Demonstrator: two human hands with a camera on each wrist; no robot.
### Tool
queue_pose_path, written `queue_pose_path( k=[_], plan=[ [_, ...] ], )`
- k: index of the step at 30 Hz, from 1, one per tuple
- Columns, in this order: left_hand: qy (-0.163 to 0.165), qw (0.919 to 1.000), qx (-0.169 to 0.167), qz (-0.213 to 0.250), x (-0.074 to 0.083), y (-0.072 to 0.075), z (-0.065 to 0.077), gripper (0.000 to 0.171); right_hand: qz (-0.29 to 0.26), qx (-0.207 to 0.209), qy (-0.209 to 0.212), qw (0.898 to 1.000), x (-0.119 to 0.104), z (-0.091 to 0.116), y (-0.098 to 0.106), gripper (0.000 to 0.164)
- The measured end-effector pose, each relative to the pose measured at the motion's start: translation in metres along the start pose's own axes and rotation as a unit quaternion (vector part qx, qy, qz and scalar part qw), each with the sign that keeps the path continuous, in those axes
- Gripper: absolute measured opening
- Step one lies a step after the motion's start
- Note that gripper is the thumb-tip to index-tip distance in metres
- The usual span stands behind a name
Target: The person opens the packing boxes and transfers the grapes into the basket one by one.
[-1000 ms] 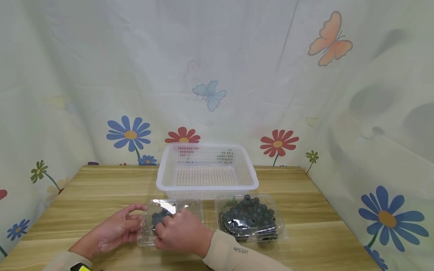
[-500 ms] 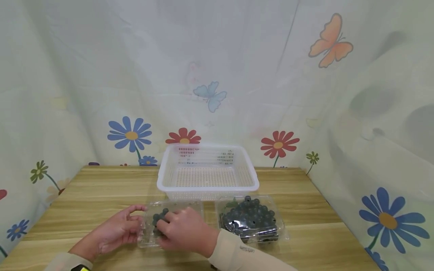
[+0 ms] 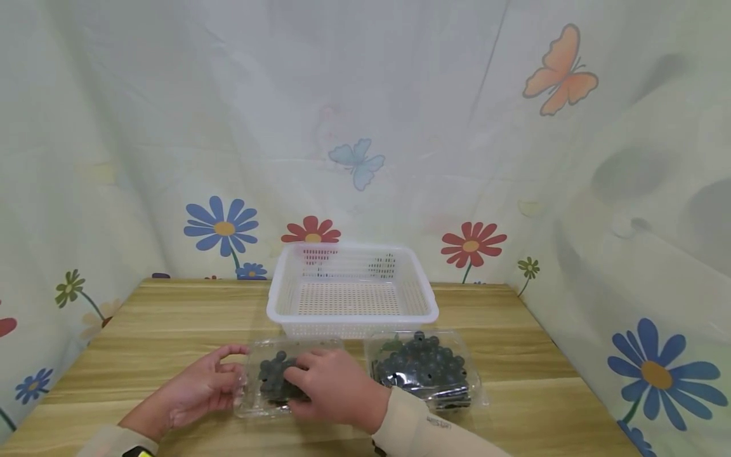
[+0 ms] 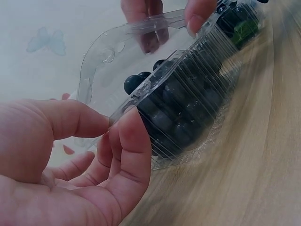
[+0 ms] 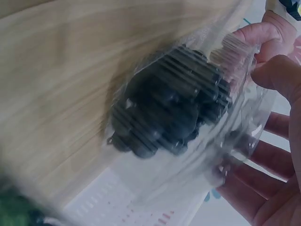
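A clear plastic clamshell box of dark grapes stands on the table between both hands. My left hand pinches the box's left rim between thumb and index finger, as the left wrist view shows. Across the front and top of the same box reaches my right hand, covering part of the grapes. In the right wrist view its thumb lies at the rim and its fingers are behind the clear lid, pinching the plastic. The lid stands slightly apart from the base on the left side.
A second clamshell full of dark grapes with a green leaf sits just to the right. Behind both boxes stands a white perforated basket. A flowered curtain hangs around the wooden table.
My right hand has shifted rightward along the box, uncovering more grapes on the left. The glare on the lid has gone. My left hand stays at the left rim.
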State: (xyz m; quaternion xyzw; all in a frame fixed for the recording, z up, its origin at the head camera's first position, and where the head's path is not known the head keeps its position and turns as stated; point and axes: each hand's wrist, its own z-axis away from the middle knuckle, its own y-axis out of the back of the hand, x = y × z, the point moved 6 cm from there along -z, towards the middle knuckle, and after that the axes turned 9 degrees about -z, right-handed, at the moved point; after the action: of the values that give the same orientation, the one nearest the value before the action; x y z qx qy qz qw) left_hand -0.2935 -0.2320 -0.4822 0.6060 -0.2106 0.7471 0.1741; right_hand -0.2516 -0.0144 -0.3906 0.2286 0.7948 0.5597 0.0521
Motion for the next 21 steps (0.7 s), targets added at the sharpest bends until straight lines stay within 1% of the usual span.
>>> queue_pose_path(
  k=[2, 6, 9, 14, 18, 21],
  plan=[
    [0.003, 1.0000, 0.002, 0.001, 0.001, 0.000, 0.000, 0.055, -0.005, -0.006, -0.003, 1.000, 0.003, 0.005, 0.002, 0.026],
    [0.006, 1.0000, -0.002, 0.005, 0.002, -0.002, -0.001, 0.057, -0.015, -0.028, -0.020, 0.999, 0.011, 0.013, 0.004, 0.031],
    [-0.001, 1.0000, -0.007, 0.006, 0.003, -0.002, -0.001, 0.055, -0.030, -0.048, -0.037, 0.998, 0.016, 0.017, 0.004, 0.036],
    [-0.003, 1.0000, -0.002, 0.001, 0.003, -0.001, -0.001, 0.053, -0.040, -0.072, -0.034, 0.996, 0.016, 0.017, 0.002, 0.034],
    [0.009, 0.9999, 0.009, -0.006, 0.002, 0.000, -0.001, 0.061, -0.050, -0.091, -0.030, 0.994, 0.016, 0.015, 0.000, 0.028],
    [0.016, 0.9998, 0.008, -0.011, 0.000, 0.000, -0.001, 0.066, -0.063, -0.103, -0.035, 0.992, 0.016, 0.015, -0.001, 0.026]
  ],
)
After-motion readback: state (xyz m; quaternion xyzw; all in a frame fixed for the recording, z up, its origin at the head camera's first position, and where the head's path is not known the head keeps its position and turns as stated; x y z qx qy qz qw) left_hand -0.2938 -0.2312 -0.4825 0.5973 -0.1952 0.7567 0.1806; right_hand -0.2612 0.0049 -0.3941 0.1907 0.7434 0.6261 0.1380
